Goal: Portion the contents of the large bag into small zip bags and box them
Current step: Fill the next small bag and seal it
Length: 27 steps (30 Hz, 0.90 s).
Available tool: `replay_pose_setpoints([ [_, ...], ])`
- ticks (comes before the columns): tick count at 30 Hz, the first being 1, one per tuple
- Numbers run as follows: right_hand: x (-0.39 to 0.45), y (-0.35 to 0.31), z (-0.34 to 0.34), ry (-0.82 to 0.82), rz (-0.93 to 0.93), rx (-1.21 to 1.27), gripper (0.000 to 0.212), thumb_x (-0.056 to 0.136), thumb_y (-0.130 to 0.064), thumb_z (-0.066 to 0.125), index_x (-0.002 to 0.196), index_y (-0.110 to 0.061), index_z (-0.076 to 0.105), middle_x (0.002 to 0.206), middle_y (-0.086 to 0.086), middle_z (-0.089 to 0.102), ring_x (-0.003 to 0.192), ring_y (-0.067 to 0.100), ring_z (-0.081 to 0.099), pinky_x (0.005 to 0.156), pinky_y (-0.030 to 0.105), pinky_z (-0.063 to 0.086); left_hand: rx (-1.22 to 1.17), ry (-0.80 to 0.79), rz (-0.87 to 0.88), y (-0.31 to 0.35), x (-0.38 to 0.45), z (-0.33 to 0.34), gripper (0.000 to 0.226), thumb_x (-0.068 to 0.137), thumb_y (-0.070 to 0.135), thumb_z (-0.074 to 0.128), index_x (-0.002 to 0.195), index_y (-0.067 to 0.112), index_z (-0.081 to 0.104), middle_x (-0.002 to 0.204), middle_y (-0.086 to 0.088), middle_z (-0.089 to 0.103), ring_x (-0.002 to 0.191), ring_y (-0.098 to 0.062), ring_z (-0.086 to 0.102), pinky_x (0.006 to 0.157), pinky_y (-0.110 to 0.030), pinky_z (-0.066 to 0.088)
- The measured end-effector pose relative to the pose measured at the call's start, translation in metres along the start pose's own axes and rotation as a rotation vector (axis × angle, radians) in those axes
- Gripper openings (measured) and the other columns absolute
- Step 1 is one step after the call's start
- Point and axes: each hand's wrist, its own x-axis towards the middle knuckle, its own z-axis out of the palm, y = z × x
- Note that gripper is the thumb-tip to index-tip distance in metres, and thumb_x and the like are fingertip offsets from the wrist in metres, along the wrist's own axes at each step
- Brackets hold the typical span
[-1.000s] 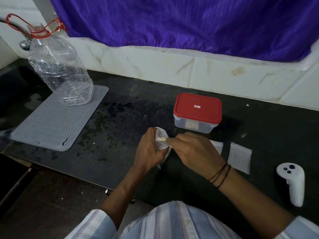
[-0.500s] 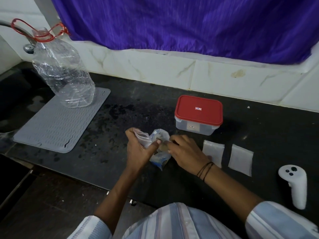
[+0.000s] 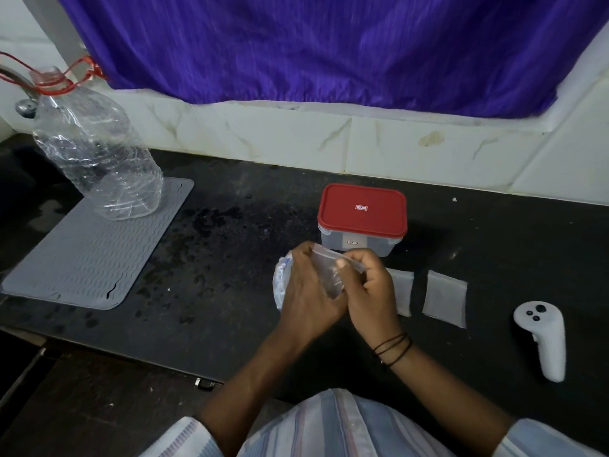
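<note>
My left hand [image 3: 308,291] and my right hand [image 3: 370,288] meet over the black counter, both pinching a small clear zip bag [image 3: 324,272] between them. The large clear bag [image 3: 281,282] with blue print is bunched behind my left hand, mostly hidden by it. Two more small zip bags lie flat to the right: one [image 3: 403,291] partly covered by my right hand, the other [image 3: 445,298] fully in view. The box with a red lid [image 3: 362,212] stands shut just beyond my hands.
A crumpled clear plastic bottle [image 3: 95,156] stands on a grey ribbed mat [image 3: 89,255] at the left. A white handheld controller [image 3: 543,338] lies at the right. White tiles and a purple curtain back the counter [image 3: 230,258]. The counter's front edge runs below my wrists.
My hands have come together around the small zip bag, now held by both. The large bag has shifted behind my left hand. The view has moved closer.
</note>
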Motion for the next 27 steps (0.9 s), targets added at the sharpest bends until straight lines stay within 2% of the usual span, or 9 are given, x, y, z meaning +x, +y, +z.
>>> replay_pose_setpoints([
  [3,-0.001,0.007,-0.015,0.144,0.03,0.067,0.011,0.095,-0.023,0.06,0.091,-0.033,0.057,0.087,-0.001,0.066,0.078,0.018,0.065,0.065,0.036,0.055,-0.2,-0.182,0.02,0.004,-0.006,0.008,0.072,0.077,0.02,0.08,0.128,0.023,0.029,0.115,0.015,0.052,0.105,0.003,0.059,0.083,-0.015,0.049],
  [4,0.0,0.009,-0.02,0.174,0.038,0.077,0.011,0.095,-0.021,0.06,0.092,-0.031,0.057,0.086,0.0,0.065,0.076,0.017,0.064,0.063,0.035,0.054,-0.271,-0.232,0.017,0.004,-0.007,0.011,0.07,0.078,0.014,0.079,0.13,0.019,0.033,0.116,0.014,0.054,0.105,0.002,0.06,0.083,-0.015,0.05],
  [6,0.004,0.016,-0.035,0.211,0.013,0.026,0.007,0.096,-0.017,0.058,0.094,-0.024,0.057,0.086,0.0,0.064,0.075,0.015,0.063,0.063,0.033,0.053,-0.379,-0.283,-0.019,0.006,-0.003,0.018,0.056,0.081,0.022,0.072,0.128,0.02,0.043,0.108,0.009,0.061,0.094,-0.005,0.063,0.077,-0.026,0.054],
  [9,0.009,0.025,-0.055,0.184,-0.02,-0.084,0.005,0.095,-0.016,0.059,0.095,-0.021,0.058,0.087,-0.005,0.064,0.078,0.008,0.061,0.069,0.023,0.051,-0.389,-0.239,-0.125,0.006,0.012,0.036,0.021,0.098,0.034,0.057,0.103,0.014,0.059,0.081,-0.004,0.062,0.072,-0.015,0.058,0.064,-0.043,0.051],
  [11,0.014,0.029,-0.066,0.17,-0.024,-0.067,0.004,0.094,-0.013,0.061,0.093,-0.017,0.061,0.087,-0.003,0.065,0.078,0.006,0.062,0.069,0.017,0.05,-0.326,-0.212,-0.129,0.005,0.022,0.049,0.029,0.102,0.028,0.053,0.083,0.008,0.057,0.067,-0.001,0.055,0.062,-0.013,0.053,0.058,-0.041,0.048],
  [15,0.029,0.051,-0.088,0.177,-0.002,-0.131,0.007,0.094,-0.012,0.06,0.091,-0.016,0.065,0.087,-0.005,0.066,0.079,0.007,0.061,0.07,0.017,0.049,-0.191,-0.254,-0.197,0.005,0.042,0.073,0.036,0.1,0.022,0.057,0.064,0.024,0.05,0.056,0.014,0.051,0.055,-0.002,0.048,0.056,-0.025,0.042],
  [19,0.045,0.085,-0.105,0.126,0.075,-0.324,0.013,0.093,-0.01,0.058,0.092,-0.02,0.066,0.094,-0.003,0.065,0.087,0.005,0.06,0.076,0.016,0.045,0.103,-0.345,-0.21,-0.003,0.062,0.094,0.019,0.095,0.024,0.058,0.078,0.019,0.061,0.077,0.002,0.065,0.077,-0.018,0.065,0.073,-0.036,0.051],
  [23,0.057,0.109,-0.11,0.096,0.192,-0.464,0.006,0.09,-0.013,0.065,0.093,-0.018,0.062,0.086,-0.003,0.064,0.083,0.01,0.061,0.069,0.014,0.043,0.352,-0.466,-0.259,-0.012,0.079,0.113,0.025,0.094,0.024,0.057,0.07,0.017,0.052,0.083,-0.008,0.065,0.088,-0.029,0.066,0.071,-0.034,0.047],
  [27,0.067,0.12,-0.108,0.047,0.275,-0.642,0.007,0.089,-0.02,0.061,0.086,-0.015,0.057,0.08,0.0,0.062,0.079,0.019,0.061,0.07,0.034,0.052,0.472,-0.55,-0.368,-0.019,0.088,0.128,0.026,0.094,0.031,0.057,0.104,0.008,0.065,0.111,-0.014,0.068,0.105,-0.032,0.064,0.081,-0.035,0.048],
])
